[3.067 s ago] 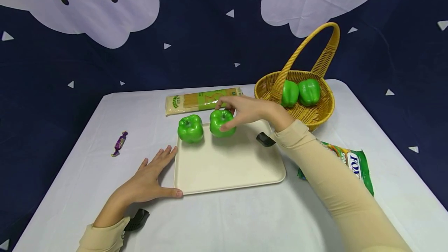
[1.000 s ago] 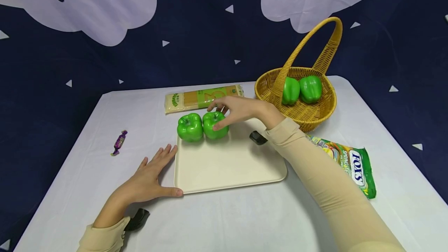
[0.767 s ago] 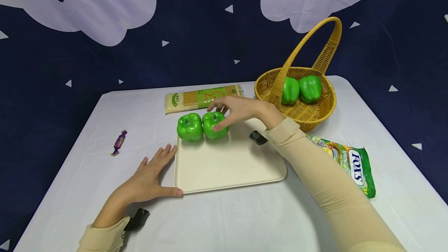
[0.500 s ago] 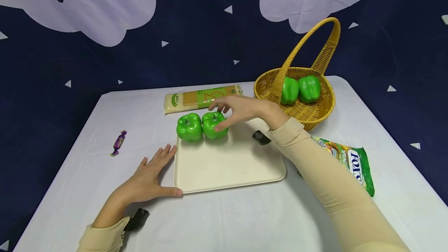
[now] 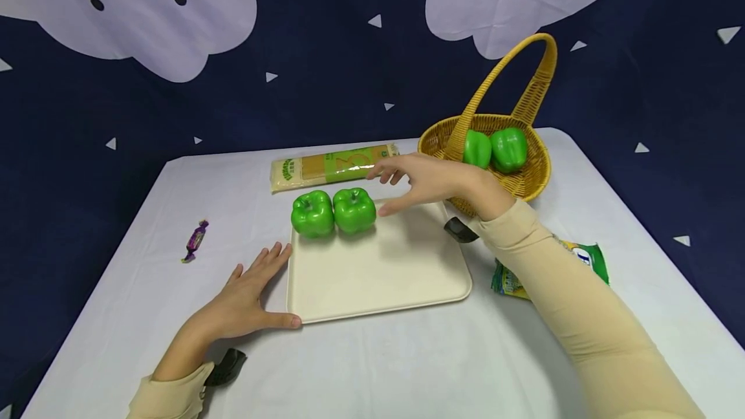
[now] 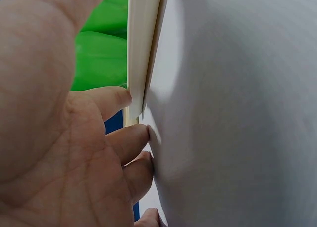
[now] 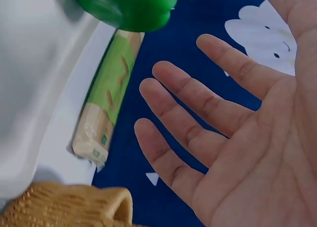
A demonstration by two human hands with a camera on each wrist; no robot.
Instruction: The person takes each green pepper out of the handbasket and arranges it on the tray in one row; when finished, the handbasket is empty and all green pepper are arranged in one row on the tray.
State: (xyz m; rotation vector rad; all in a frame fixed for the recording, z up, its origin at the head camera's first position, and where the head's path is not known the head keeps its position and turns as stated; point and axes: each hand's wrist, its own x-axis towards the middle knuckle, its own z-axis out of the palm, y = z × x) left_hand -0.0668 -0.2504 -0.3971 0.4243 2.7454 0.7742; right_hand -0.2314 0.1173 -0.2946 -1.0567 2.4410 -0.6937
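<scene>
Two green bell peppers stand side by side at the far left corner of the cream tray, the left pepper close against the right pepper. My right hand hovers just right of them over the tray's back edge, fingers spread and nothing in its grasp; the right wrist view shows its bare palm. My left hand lies at the tray's left side, fingers and thumb extended, with fingertips at the rim. In the left wrist view the tray's edge runs beside those fingers.
A wicker basket with a tall handle holds two more green bell peppers at the back right. Behind the tray lies a noodle packet. A green snack bag sits partly under the right forearm, and a purple wrapped candy lies at left.
The right pepper was slid left until it stood against the other one. My right hand then let go and drew back to the right. My left hand stayed in place.
</scene>
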